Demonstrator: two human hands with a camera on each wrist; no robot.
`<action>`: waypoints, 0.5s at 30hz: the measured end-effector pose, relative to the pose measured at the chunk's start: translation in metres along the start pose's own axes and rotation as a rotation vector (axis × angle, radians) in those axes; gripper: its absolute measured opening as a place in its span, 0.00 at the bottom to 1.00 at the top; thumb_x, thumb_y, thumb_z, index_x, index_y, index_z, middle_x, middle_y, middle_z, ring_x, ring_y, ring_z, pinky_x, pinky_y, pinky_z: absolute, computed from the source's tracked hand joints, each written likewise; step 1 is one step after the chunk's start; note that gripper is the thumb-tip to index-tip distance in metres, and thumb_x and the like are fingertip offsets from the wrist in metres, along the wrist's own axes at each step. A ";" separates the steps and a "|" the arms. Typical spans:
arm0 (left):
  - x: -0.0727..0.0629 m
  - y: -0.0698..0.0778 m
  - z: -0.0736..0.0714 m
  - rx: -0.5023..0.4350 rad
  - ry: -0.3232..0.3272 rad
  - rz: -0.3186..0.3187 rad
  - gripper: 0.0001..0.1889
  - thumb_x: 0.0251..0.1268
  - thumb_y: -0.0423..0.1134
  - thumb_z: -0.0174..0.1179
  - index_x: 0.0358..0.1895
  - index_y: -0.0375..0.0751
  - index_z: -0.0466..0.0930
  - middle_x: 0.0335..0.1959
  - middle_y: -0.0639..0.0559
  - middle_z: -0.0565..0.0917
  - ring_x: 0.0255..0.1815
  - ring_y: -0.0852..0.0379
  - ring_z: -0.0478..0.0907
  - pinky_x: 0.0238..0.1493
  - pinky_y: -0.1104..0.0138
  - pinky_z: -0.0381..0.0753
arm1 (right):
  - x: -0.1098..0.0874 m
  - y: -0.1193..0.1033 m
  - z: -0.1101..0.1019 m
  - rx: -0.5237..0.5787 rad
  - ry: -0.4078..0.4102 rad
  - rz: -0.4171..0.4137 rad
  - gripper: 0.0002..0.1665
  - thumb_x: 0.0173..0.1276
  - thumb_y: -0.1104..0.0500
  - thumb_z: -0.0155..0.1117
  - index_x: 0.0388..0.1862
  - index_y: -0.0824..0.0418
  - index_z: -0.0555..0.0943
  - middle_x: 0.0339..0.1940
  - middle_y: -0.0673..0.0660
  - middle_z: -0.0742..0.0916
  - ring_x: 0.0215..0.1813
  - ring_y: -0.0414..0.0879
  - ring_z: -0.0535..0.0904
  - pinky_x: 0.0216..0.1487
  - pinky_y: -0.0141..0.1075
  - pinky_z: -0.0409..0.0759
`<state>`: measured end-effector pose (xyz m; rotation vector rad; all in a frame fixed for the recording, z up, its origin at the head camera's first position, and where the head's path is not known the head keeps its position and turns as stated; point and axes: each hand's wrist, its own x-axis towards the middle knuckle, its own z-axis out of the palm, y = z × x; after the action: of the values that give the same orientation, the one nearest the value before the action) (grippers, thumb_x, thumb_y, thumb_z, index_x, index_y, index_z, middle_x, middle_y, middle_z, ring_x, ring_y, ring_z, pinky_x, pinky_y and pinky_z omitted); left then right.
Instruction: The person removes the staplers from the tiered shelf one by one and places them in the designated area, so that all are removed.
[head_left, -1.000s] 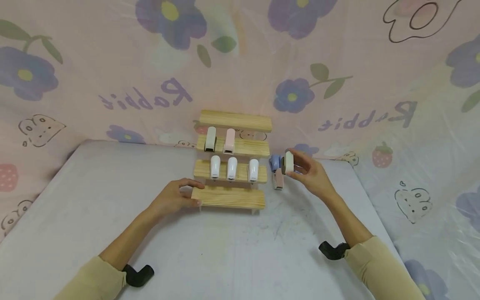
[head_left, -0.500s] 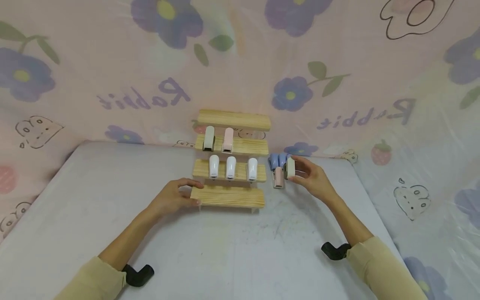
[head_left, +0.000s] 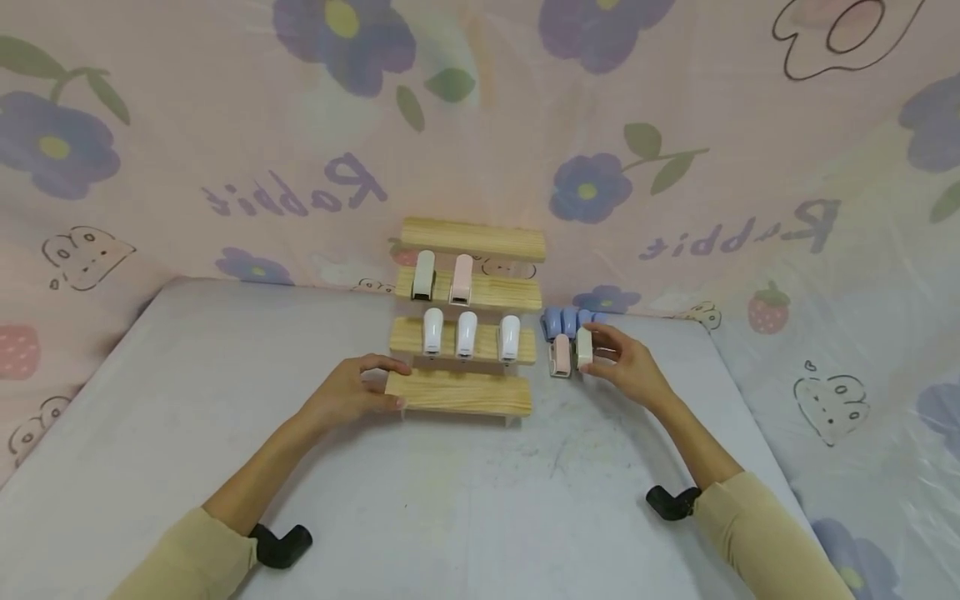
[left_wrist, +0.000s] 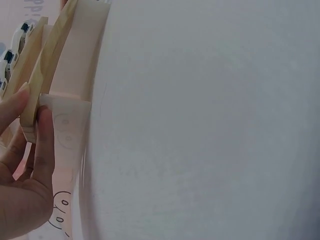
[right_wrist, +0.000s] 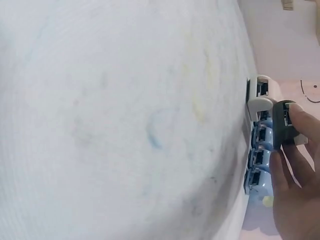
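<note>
In the head view my left hand [head_left: 348, 392] grips the left end of the lowest board of a tiered wooden display stand [head_left: 457, 393]. The left wrist view shows thumb and fingers on opposite faces of that board [left_wrist: 50, 60]. My right hand [head_left: 633, 367] pinches a pale green mini stapler [head_left: 584, 348] with a dark base [right_wrist: 284, 130], to the right of the stand. Just left of it sits a pink stapler [head_left: 560, 356]. Behind these, several blue staplers [head_left: 569, 322] form a row, partly hidden by the right hand.
On the second board from the front stand three white staplers [head_left: 467, 333]. A pale green stapler [head_left: 423, 275] and a pink stapler [head_left: 462, 279] stand on the board above. A floral-print sheet [head_left: 480, 150] hangs behind the white tabletop [head_left: 450, 508].
The right hand has lowered the pale green stapler toward the tabletop, from in front of the blue staplers to beside the pink one. More blue staplers now show. The left hand stays on the board.
</note>
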<state>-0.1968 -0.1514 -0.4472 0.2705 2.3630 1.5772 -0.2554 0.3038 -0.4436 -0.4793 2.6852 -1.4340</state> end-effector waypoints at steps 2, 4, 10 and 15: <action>0.000 0.001 0.000 0.005 0.002 -0.001 0.25 0.52 0.38 0.76 0.56 0.46 0.82 0.67 0.44 0.74 0.39 0.53 0.78 0.46 0.60 0.73 | 0.001 0.003 0.000 -0.006 -0.008 0.004 0.43 0.62 0.65 0.73 0.74 0.62 0.66 0.65 0.69 0.77 0.64 0.63 0.75 0.60 0.46 0.76; 0.000 0.001 0.000 0.003 0.004 -0.002 0.25 0.51 0.38 0.76 0.55 0.46 0.82 0.66 0.44 0.75 0.38 0.53 0.78 0.45 0.60 0.73 | 0.001 0.006 0.001 -0.008 -0.018 0.011 0.43 0.62 0.65 0.73 0.74 0.63 0.65 0.65 0.69 0.76 0.65 0.64 0.74 0.61 0.49 0.74; 0.000 0.002 0.000 -0.007 0.013 0.001 0.25 0.50 0.37 0.77 0.55 0.45 0.83 0.64 0.44 0.76 0.32 0.54 0.75 0.38 0.61 0.72 | 0.002 0.012 0.006 -0.022 -0.027 0.045 0.42 0.61 0.65 0.74 0.73 0.64 0.66 0.64 0.70 0.77 0.64 0.63 0.75 0.61 0.52 0.74; 0.000 0.001 0.000 -0.002 0.019 -0.002 0.25 0.50 0.37 0.77 0.54 0.45 0.83 0.63 0.44 0.77 0.33 0.53 0.76 0.39 0.61 0.73 | 0.005 0.017 0.009 -0.002 -0.032 0.060 0.43 0.60 0.67 0.75 0.72 0.66 0.66 0.64 0.72 0.77 0.62 0.65 0.76 0.61 0.53 0.74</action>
<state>-0.1970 -0.1504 -0.4462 0.2546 2.3752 1.5874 -0.2625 0.3035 -0.4621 -0.4139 2.6520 -1.3965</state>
